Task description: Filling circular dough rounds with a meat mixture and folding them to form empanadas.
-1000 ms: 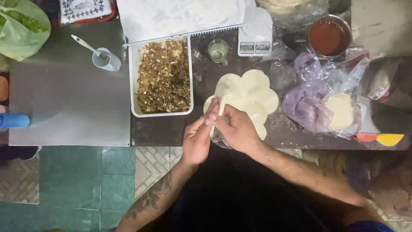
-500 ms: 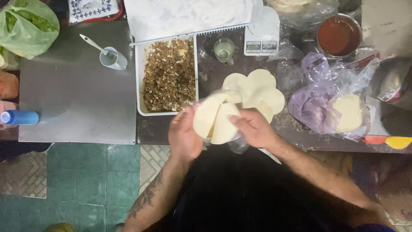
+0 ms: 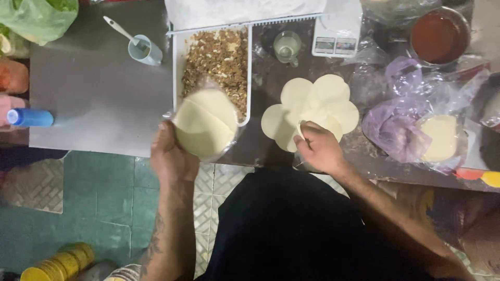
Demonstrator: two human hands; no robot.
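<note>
Dough rounds at the table edge
Left hand (image 3: 172, 158) grips a stack (image 3: 204, 124) near the tray (image 3: 177, 57); right hand (image 3: 319, 148) pinches a round (image 3: 311, 112) on the table (image 3: 94, 93).

The dough rounds (image 3: 312, 106) fanned out on the desk (image 3: 94, 104) are pale cream, as is the stack of rounds (image 3: 204, 124) in its clear wrap. The desk is dull grey on the left, dark brown further right. The white tray (image 3: 177, 67) carries a brown and tan crumbly filling (image 3: 216, 60). The pot (image 3: 440, 36) holds red sauce. One plastic bag (image 3: 388, 122) is lilac, another bag (image 3: 39, 18) is light green. The floor (image 3: 94, 198) has teal tiles beside white patterned ones. The cup (image 3: 146, 49) is pale blue-grey.
</note>
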